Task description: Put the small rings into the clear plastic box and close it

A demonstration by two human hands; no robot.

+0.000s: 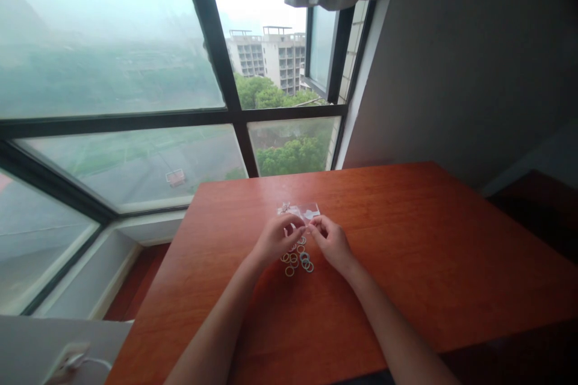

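My left hand (pixel 276 237) and my right hand (pixel 331 240) meet over the middle of a reddish wooden table (pixel 406 240), fingertips pinched together. Between them they hold something small that I cannot make out, perhaps one of the rings. Several small pale and blue rings (pixel 298 260) lie in a loose cluster on the table just below the hands. A small clear plastic bag (pixel 301 212) lies on the table just beyond the fingertips.
A large window with dark frames (pixel 217 114) runs along the table's far and left sides. A grey wall (pixel 451 60) stands to the right. A white socket with a cable (pixel 72 361) sits at the lower left.
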